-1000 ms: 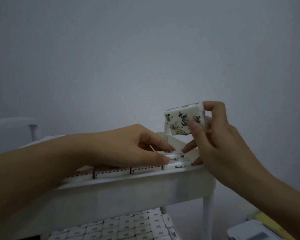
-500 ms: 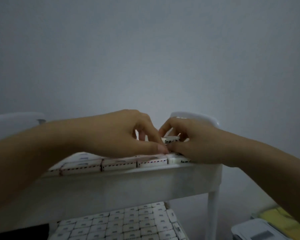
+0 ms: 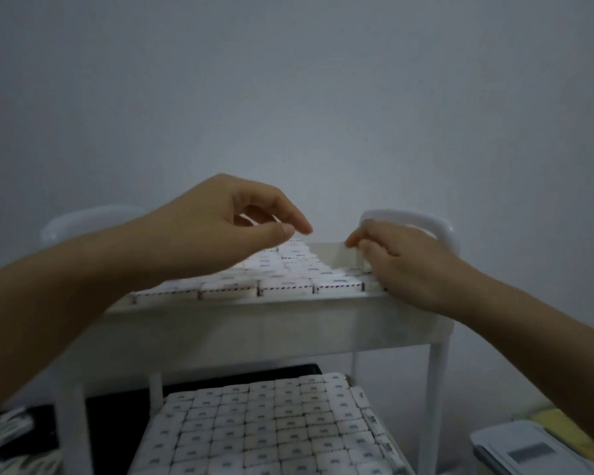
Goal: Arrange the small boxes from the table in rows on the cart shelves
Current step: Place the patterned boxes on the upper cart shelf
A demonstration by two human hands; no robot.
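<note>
Rows of small white boxes with striped edges fill the white cart's top shelf. More small boxes cover the lower shelf in a tight grid. My left hand hovers above the top rows, fingers loosely curled with nothing in them. My right hand is at the shelf's right end. Its fingers curl over a pale small box wedged against the end wall, and most of that box is hidden.
The cart's white handle arches behind my right hand, close to a bare grey wall. A white lidded container and something yellow sit on the floor at the lower right. Dark patterned items lie at the lower left.
My right hand brought the printed box down from the air to the right end of the top shelf. My left hand then lifted off the row. The camera view has tilted downward.
</note>
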